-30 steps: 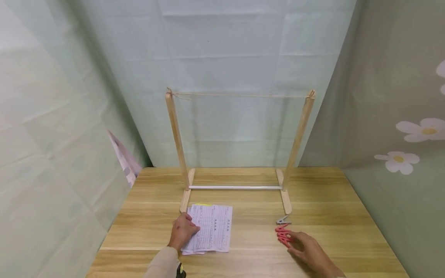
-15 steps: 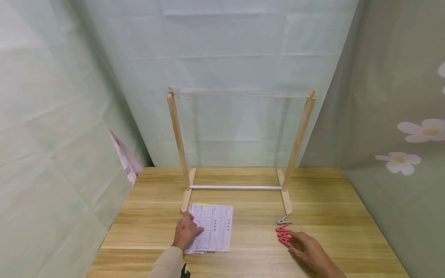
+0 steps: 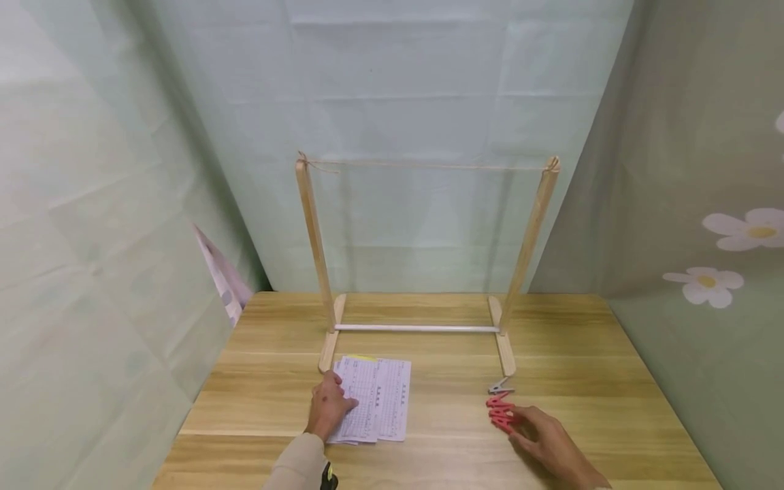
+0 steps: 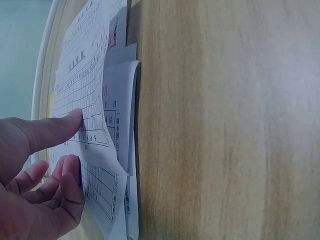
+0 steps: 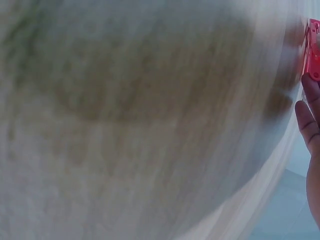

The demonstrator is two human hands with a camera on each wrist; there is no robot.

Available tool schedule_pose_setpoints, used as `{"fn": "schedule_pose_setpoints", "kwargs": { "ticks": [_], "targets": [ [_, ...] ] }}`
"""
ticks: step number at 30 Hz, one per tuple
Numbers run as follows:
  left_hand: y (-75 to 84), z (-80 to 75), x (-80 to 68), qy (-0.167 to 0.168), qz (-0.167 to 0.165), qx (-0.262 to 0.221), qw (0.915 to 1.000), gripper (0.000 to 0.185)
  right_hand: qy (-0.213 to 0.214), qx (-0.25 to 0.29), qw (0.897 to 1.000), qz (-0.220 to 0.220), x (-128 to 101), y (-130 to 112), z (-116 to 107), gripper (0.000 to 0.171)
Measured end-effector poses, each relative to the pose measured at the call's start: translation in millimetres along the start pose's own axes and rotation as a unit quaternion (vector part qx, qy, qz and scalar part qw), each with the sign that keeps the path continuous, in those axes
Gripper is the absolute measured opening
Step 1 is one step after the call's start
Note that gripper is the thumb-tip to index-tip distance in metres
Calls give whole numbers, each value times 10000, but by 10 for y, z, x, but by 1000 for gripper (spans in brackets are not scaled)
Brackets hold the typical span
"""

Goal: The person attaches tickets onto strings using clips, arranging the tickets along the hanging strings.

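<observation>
Several printed paper slips (image 3: 392, 401) lie overlapped on the table, left of centre. At their left edge is my left hand (image 3: 329, 407). Its thumb lies over the top slip and its other fingers curl at the side, pinching the paper; in the left wrist view the upper slip (image 4: 92, 125) bends up between them. Several red clothespins (image 3: 500, 412) and a grey clothespin (image 3: 501, 387) lie in a row on the right. My right hand (image 3: 545, 439) rests beside the red ones, fingers touching the nearest, thumb apart from the index finger. In the right wrist view a red clothespin (image 5: 314, 52) shows only partly.
Behind the slips and clothespins stands a wooden frame (image 3: 530, 248) with a string (image 3: 422, 165) tied between its posts and a white rod (image 3: 416, 329) low down. The wood-grain table (image 3: 453, 463) is enclosed by hanging cloth (image 3: 422, 82) at the back and sides.
My left hand has shifted slightly right, further over the slips, and their left edges stick out less at the lower left. The right hand and clothespins stay in place.
</observation>
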State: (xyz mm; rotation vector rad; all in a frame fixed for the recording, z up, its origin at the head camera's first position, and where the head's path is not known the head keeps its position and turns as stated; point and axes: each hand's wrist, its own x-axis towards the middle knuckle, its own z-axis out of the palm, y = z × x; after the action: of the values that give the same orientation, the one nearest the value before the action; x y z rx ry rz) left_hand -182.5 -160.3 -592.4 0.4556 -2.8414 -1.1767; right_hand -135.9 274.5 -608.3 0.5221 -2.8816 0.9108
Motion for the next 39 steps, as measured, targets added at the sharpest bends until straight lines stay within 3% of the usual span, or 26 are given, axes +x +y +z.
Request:
{"fn": "schedule_pose_setpoints", "kwargs": {
  "ticks": [10,20,27,39],
  "targets": [
    [10,-29,-2,-13,20,-136,9999,48,487,12,9984,-297,1,31,51,44],
    [16,8,2,-101,-189,-8,9998,55,967,-72,9948,-301,-35,21,62,48],
    [34,34,-31,-89,-164,63,9998,52,1030,-52,9942,-304,-44,3,57,47],
    [16,33,-49,-139,-31,-59,9999,25,1202,-74,9911,-575,-5,-35,14,52]
  ]
}}
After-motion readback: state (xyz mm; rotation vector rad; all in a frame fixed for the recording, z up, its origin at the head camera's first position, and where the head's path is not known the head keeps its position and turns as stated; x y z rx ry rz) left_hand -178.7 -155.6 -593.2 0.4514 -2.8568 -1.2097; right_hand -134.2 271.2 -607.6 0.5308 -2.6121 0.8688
